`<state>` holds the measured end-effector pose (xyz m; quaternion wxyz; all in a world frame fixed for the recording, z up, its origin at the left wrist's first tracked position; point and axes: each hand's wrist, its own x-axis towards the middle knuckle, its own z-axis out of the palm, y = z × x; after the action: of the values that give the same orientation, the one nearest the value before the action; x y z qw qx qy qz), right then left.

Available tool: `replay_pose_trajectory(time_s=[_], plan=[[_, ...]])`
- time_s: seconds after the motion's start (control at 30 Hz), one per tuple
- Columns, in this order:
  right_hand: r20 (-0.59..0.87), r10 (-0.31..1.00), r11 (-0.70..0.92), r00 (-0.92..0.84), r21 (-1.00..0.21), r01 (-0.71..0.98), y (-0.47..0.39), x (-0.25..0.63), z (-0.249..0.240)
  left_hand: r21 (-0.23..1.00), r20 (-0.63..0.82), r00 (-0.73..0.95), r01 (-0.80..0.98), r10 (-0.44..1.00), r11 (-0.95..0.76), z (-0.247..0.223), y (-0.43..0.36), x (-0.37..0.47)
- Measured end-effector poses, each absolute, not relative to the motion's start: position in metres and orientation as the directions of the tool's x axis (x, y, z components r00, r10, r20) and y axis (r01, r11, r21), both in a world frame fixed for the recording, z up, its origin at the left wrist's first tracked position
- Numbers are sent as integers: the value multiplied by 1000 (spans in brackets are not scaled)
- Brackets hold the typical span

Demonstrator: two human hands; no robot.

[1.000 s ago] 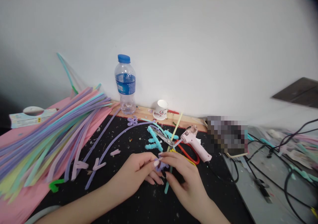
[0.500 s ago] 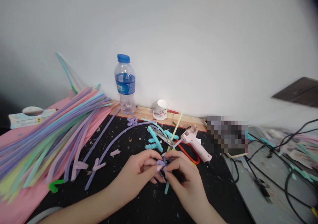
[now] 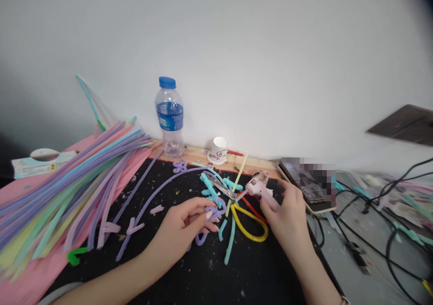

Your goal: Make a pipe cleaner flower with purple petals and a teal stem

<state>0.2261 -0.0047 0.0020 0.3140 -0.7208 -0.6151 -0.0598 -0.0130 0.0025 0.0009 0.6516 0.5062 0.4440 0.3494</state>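
A looped purple pipe cleaner (image 3: 216,209) is pinched between the thumb and fingers of my left hand (image 3: 191,221). More purple loops hang below those fingertips. My right hand (image 3: 287,210) closes around the handle of a pale pink hot glue gun (image 3: 257,185), thumb on one side and fingers on the other. Scissors (image 3: 252,235) with yellow and red handles lie between the hands, their blades pointing away to the left. Twisted turquoise pipe cleaner pieces (image 3: 209,185) lie by the blades. A teal pipe cleaner strip (image 3: 230,242) rests nearer to me.
On the left, a large bundle of coloured pipe cleaners (image 3: 77,181) covers pink paper. A water bottle (image 3: 170,117) and a paper cup (image 3: 218,150) stand by the wall. A phone (image 3: 306,181) and black cables (image 3: 352,246) lie to the right. A small purple curled piece (image 3: 180,166) sits behind.
My right hand has let go of the purple pipe cleaner and moved right onto the glue gun's handle. My left hand keeps the purple piece, slightly further left, uncovering the yellow scissor handle.
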Motion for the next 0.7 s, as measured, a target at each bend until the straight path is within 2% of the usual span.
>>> replay_pose_trajectory(time_s=[0.1, 0.2, 0.3, 0.43, 0.53, 0.6, 0.7], plan=[[315, 919, -141, 235, -294, 945, -1, 238, -8, 968, -228, 356, -20, 906, 251, 0, 3, -13], [170, 944, -217, 282, -320, 922, 0, 240, -9, 976, -193, 353, -24, 916, 215, 0, 3, -14], [113, 928, -291, 354, -374, 881, 0, 240, 2, 986, -144, 346, -25, 927, 162, 0, 3, -15], [179, 896, -257, 406, -536, 804, -2, 239, 15, 992, -98, 353, -36, 931, 119, 0, 2, -16], [143, 917, -178, 373, -689, 702, -7, 238, 15, 991, -102, 354, -41, 930, 124, 2, 2, -15], [87, 950, -119, 300, -789, 603, -11, 236, 11, 989, -118, 352, -41, 929, 141, 3, 2, -15], [5, 995, -38, 98, -902, 431, -17, 232, 7, 985, -141, 339, -42, 930, 165, 6, 3, -15]])
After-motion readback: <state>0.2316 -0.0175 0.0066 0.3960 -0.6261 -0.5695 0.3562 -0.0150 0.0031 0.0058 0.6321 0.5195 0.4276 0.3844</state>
